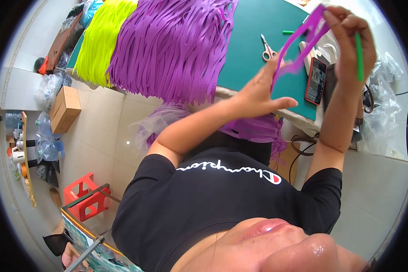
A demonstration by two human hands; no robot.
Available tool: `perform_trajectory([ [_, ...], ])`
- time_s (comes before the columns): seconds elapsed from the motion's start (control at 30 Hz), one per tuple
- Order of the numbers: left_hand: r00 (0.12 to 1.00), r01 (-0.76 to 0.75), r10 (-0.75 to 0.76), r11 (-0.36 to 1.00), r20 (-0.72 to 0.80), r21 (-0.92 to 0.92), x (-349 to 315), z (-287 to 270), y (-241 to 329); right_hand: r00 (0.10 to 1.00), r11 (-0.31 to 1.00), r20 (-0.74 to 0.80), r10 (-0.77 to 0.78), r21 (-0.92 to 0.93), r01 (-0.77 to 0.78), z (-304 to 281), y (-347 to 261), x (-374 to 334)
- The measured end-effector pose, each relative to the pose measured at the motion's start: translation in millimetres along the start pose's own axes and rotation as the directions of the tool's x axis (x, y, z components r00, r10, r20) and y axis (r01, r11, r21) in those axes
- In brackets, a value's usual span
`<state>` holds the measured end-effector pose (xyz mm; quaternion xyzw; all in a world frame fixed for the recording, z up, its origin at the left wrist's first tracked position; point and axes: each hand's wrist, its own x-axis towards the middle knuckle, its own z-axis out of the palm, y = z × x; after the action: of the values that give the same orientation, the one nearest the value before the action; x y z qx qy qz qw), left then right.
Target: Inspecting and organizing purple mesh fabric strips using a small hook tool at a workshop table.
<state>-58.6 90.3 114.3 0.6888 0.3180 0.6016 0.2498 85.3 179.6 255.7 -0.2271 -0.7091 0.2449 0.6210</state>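
A purple rubbery strap point(289, 45) stretches in a loop between my hands, above the far right of the green table. My right hand point(354, 47), raised high, pinches the strap's upper end. A green pen-like stick point(359, 56) is also tucked in that hand, upright along its outer side. Lower and to the left, my left hand point(261, 90) has its thumb spread wide, with the strap running down against its fingers; their tips are partly hidden. Pink-handled scissors point(268, 51) lie on the table just beyond the left hand.
Many purple straps point(172, 50) and yellow-green straps point(102, 41) hang over the near edge of the green table point(247, 31). A phone point(316, 80) lies by my right forearm. Purple material point(254, 127) is below the table edge. A red stool point(86, 195) and cardboard box point(65, 109) stand left.
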Motion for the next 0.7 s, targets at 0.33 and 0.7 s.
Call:
perform_trajectory([
  [0.33, 0.609, 0.770, -0.726, 0.443, 0.321, -0.459, -95.5, -82.6, 0.5, 0.352, -0.048, 0.455, 0.818, 0.664, -0.746, 65.6, 177.8, -39.9],
  [0.7, 0.691, 0.710, -0.693, 0.599, 0.204, -0.369, -78.3, -100.0, 14.4, 0.420, 0.315, 0.150, 0.895, 0.453, -0.834, 152.3, 223.2, -49.8],
])
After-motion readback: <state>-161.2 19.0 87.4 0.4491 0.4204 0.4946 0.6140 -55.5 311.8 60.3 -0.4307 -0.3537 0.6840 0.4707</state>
